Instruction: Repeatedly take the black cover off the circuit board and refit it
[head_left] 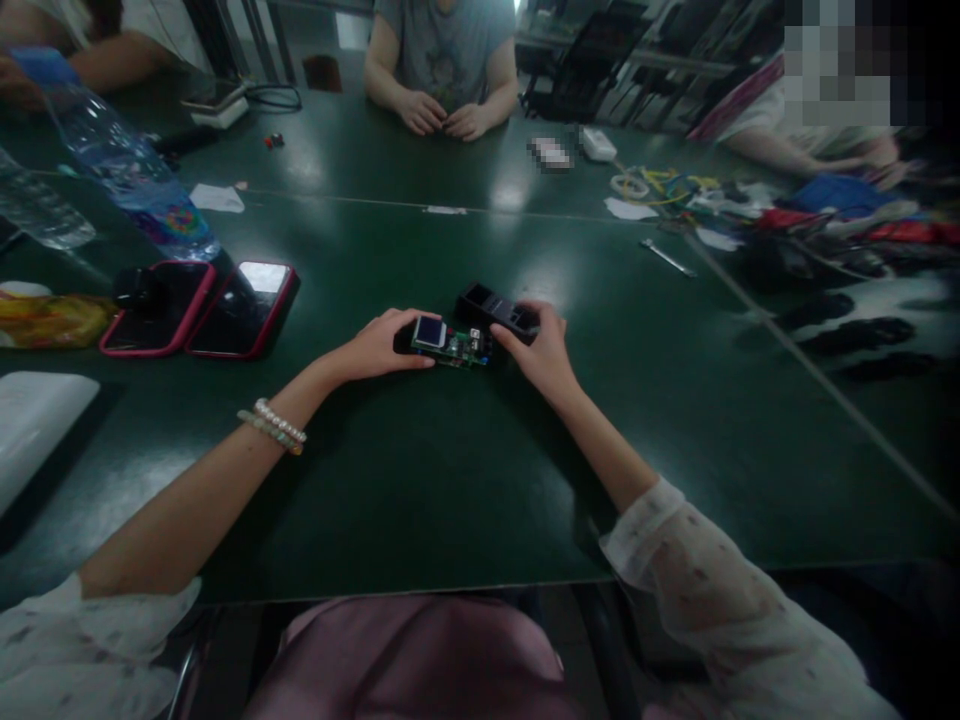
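My left hand (388,345) grips the left end of a small device whose green circuit board (459,346) is bare, with a small square screen (430,332) at its left. Thumb and fingers of that hand close on its edges. Just behind and to the right, my right hand (541,345) holds a black plastic casing (491,302) with a rectangular window, tilted beside the board. The casing and the board are close together; whether they touch is hard to tell.
Two red-cased phones (244,310) lie at the left, near a tilted water bottle (127,165) and a white object (37,425). A wrench (667,258) and tangled cables (667,187) are at the right. A person's hands (446,117) rest across the green table (420,480).
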